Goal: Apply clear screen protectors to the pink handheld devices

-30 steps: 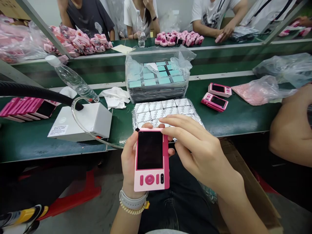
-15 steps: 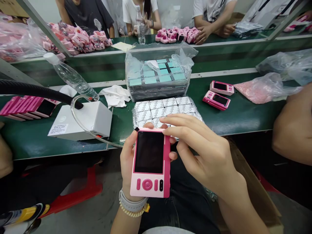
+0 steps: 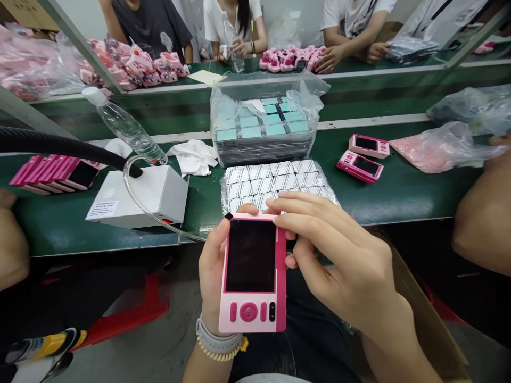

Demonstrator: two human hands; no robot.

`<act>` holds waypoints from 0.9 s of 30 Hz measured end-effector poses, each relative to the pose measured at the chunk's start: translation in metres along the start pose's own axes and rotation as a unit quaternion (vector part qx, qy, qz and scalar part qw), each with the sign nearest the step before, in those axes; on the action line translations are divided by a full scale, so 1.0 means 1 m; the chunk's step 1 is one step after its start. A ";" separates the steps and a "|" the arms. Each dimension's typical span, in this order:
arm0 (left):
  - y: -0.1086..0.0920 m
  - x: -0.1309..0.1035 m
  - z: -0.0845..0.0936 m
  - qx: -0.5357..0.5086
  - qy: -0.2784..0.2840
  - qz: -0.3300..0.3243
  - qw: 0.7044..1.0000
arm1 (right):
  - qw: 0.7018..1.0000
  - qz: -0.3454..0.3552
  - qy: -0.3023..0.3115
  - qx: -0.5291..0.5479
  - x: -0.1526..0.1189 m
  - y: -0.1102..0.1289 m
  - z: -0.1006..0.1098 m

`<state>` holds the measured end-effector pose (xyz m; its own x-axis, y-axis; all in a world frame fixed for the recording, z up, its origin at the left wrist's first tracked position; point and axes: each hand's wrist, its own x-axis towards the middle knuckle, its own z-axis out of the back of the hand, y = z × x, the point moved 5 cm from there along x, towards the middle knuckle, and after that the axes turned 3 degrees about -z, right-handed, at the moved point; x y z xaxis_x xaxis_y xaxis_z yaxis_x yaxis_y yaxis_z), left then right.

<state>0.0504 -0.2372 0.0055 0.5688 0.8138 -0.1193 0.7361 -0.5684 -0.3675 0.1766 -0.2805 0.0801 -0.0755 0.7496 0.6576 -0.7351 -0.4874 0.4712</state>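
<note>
My left hand [image 3: 213, 271] cradles a pink toy camera [image 3: 252, 255] from behind, screen up. Its thumb lies along the left edge, and fingertips curl round the right side. A dark screen fills the upper part, with a round button and smaller buttons below. At the top left corner, by my thumb, sticks out a small black tab [image 3: 229, 216]. My right hand [image 3: 343, 255] is over the camera's upper right, fingers stretched out, the index fingertip at the screen's top right corner. Just behind lies a wrapped sheet of white printed labels [image 3: 271, 178].
A plastic-wrapped stack of teal pieces [image 3: 261, 125] stands mid-bench. Left are a white box [image 3: 139, 197] with a hose, a tilted bottle [image 3: 123, 127] and a row of pink cameras [image 3: 56, 173]. Two more cameras [image 3: 361, 166] lie right. Co-workers sit opposite and at both sides.
The view has shifted slightly, and the camera sits a little lower and further right in the picture. My hands keep nearly the same pose. Across the bench, a person's bottle has tilted.
</note>
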 end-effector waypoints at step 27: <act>-0.005 -0.011 -0.010 0.049 0.073 -0.016 0.996 | 0.983 -0.114 -0.014 0.146 0.001 0.003 0.004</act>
<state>0.0440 -0.2442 0.0180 0.5990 0.8003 0.0265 0.7191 -0.5230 -0.4575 0.1769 -0.2834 0.0849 0.0906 0.8432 0.5300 -0.5052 -0.4197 0.7541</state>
